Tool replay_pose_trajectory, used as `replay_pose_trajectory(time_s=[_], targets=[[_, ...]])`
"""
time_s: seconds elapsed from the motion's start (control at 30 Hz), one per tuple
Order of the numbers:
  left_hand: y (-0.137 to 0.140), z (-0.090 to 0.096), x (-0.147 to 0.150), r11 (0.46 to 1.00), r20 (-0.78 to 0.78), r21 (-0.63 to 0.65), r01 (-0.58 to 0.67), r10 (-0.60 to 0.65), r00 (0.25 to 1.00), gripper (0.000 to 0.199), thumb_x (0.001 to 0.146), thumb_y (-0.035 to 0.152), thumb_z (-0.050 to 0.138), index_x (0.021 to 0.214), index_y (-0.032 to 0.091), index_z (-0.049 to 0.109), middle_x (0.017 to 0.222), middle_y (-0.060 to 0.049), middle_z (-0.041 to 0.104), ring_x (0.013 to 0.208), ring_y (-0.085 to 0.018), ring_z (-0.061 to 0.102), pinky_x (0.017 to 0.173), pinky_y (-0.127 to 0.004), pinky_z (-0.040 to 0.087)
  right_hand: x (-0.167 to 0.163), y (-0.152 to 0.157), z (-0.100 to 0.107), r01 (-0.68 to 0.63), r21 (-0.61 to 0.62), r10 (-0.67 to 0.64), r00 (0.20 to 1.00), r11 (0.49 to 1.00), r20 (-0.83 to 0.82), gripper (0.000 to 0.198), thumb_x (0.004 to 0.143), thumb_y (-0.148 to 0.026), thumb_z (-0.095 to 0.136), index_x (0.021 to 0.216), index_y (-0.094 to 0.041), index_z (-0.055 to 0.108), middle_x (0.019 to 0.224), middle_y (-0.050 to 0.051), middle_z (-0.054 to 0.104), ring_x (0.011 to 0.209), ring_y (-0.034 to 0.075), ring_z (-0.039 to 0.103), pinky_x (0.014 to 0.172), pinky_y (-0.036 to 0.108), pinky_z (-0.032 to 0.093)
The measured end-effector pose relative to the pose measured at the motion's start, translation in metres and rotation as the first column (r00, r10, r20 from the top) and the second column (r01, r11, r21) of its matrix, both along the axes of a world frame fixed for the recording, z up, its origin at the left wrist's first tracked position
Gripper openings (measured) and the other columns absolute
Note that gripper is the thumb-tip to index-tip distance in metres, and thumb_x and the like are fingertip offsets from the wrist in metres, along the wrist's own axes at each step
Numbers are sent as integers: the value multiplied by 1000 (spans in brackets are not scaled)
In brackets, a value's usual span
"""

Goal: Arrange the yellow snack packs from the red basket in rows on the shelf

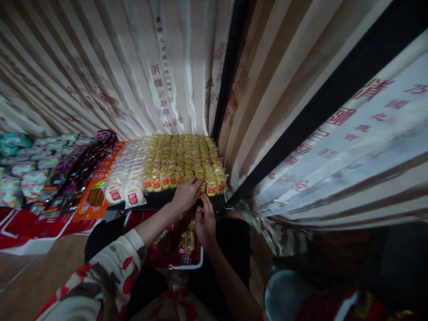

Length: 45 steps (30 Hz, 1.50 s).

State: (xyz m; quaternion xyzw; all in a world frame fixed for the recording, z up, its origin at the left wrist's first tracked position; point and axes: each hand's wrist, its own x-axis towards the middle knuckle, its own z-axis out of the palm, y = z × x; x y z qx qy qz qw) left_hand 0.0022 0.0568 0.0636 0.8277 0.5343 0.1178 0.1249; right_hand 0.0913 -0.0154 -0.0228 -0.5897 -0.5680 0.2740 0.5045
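Beyond the red basket (159,259) on the lap, the right hand (205,225), fingers nearly straight, and left hand (187,192), fingers bent, whose grip I cannot tell, are close together before yellow packets (164,178) rowed on a black shelf (159,200), beside white packets (134,195), against a pale curtain (187,67).

On the tabletop (216,203), from left to right: bags (31,171), packets (75,174), pouches (94,200), buns (132,191), then cakes (180,154) in rows at the right end. Behind, a curtain (143,67); to the right, past a post (230,67), a second curtain (267,84). In front, between the legs (234,249), a basket (152,259) with wrapped snacks (189,240) inside. At the cakes' front row, left fingers (196,182); just beside, right fingers (206,206).
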Motion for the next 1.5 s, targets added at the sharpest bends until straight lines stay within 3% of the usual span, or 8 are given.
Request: replay_pose_trajectory(time_s=[0.2,0.4,0.57,0.8,0.9,1.07,1.23,1.5], targets=[[0,-14,-1,998,96,55,-26,20,995,38,89,16,38,126,21,43,119,-9,48,96,-16,57,79,-28,50,-1,6,-5,46,101,-60,988,994,141,46,87,-18,33,133,-19,43,132,12,41,123,21,41,105,45,36],[-12,-25,-7,983,130,116,-145,130,983,31,90,20,36,120,19,43,117,-10,46,97,-17,57,79,-27,51,-1,12,-12,36,227,-89,969,973,229,51,85,-11,33,134,-21,43,121,13,43,113,22,45,97,46,42],[-26,-36,-9,979,181,-13,-204,203,962,25,90,19,35,111,16,47,105,-10,52,88,-17,59,77,-29,51,-1,17,-15,75,207,-131,952,976,275,54,83,-8,32,134,-23,42,114,11,44,109,21,45,95,43,42],[-33,-53,-4,994,396,-91,-58,89,914,31,88,14,35,116,16,47,113,-10,55,103,-17,56,94,-31,45,6,18,-13,52,205,-108,956,977,271,50,87,-16,33,136,-24,39,117,11,45,109,21,46,95,43,41],[-33,-54,-1,992,427,-95,-81,114,897,32,88,14,33,116,16,49,113,-11,56,105,-17,55,95,-32,45,10,18,-12,47,233,-123,938,971,324,48,88,-17,32,135,-25,40,125,12,43,116,24,40,94,46,40],[-33,-60,2,980,389,-129,-152,191,901,35,86,12,34,118,16,49,115,-12,53,103,-18,56,92,-33,46,13,18,-13,79,272,-184,903,959,387,48,88,-17,33,134,-23,42,145,12,23,130,29,24,96,51,37],[-32,-64,6,958,407,-154,-243,286,868,26,86,16,40,110,17,49,102,-8,57,90,-17,58,83,-32,48,15,19,-17,51,280,-168,895,959,412,48,89,-18,32,136,-22,38,147,13,21,130,30,25,93,51,40],[-20,-74,15,961,404,-86,-264,276,872,18,90,19,36,87,18,54,87,-5,56,80,-15,56,76,-26,46,22,26,-26,17,301,-159,877,953,453,51,87,-13,32,137,-24,37,146,13,21,130,29,27,94,51,40]])
